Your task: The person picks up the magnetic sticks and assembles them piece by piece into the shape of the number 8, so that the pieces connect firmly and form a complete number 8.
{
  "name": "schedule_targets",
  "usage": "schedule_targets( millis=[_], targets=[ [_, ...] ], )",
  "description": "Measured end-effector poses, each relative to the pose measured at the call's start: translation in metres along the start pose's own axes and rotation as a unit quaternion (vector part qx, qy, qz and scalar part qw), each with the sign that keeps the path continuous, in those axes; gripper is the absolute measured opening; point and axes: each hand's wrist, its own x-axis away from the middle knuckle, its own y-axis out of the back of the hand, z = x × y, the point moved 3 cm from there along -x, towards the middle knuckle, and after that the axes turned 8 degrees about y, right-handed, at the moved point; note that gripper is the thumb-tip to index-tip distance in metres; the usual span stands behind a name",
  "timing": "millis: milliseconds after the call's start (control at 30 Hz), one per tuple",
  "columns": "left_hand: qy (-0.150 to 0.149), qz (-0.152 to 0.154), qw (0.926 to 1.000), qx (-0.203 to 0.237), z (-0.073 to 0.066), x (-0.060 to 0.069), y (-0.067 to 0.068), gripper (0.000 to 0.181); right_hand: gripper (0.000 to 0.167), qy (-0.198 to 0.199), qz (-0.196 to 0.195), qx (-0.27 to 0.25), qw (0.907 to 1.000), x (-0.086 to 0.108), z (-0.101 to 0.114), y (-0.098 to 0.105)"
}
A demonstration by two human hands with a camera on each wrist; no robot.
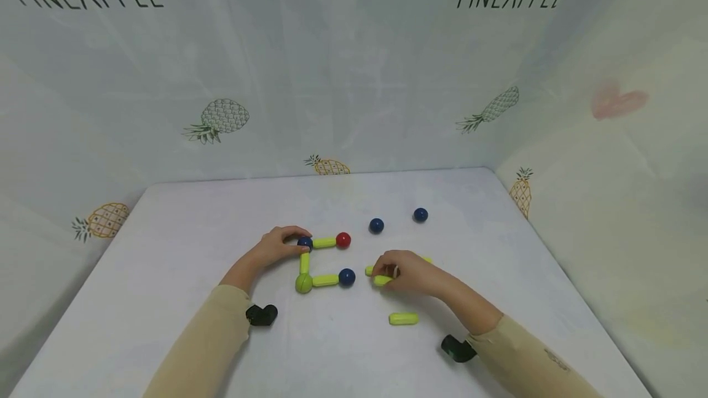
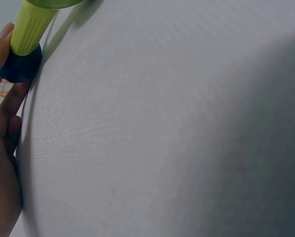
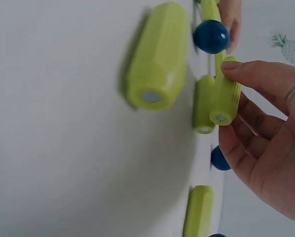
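Observation:
My left hand (image 1: 278, 245) holds a dark blue ball (image 1: 305, 242) between thumb and fingers at the corner of a joined shape on the table. From that ball a yellow-green magnetic rod (image 1: 324, 242) runs to a red ball (image 1: 343, 240). Another rod (image 1: 305, 263) leads down to a green ball (image 1: 303, 283), and a third rod (image 1: 325, 280) joins that to a blue ball (image 1: 346, 277). To the right, my right hand (image 1: 412, 272) pinches a yellow-green magnetic rod (image 3: 227, 98) by thumb and fingers. Its metal end shows in the right wrist view.
A loose rod (image 1: 403, 319) lies nearer the front. Another rod (image 3: 203, 106) lies just behind the held one, and one more (image 1: 428, 259) is partly hidden by the right hand. Two blue balls (image 1: 377, 226) (image 1: 420, 215) sit farther back. Patterned cloth (image 1: 354, 78) hangs behind the table.

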Motion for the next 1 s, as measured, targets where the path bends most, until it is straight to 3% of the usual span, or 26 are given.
schedule_targets(
  millis=[567, 1000],
  targets=[
    [0.022, -0.009, 0.9997, -0.010, 0.001, 0.001, 0.000, 0.039, 0.025, 0.013, -0.018, -0.022, 0.9995, -0.039, 0.018, 0.016],
    [-0.004, -0.003, 0.9999, -0.011, 0.003, -0.003, 0.000, 0.039, 0.026, -0.006, -0.035, -0.037, 0.9987, -0.067, 0.014, 0.008]
  ],
)
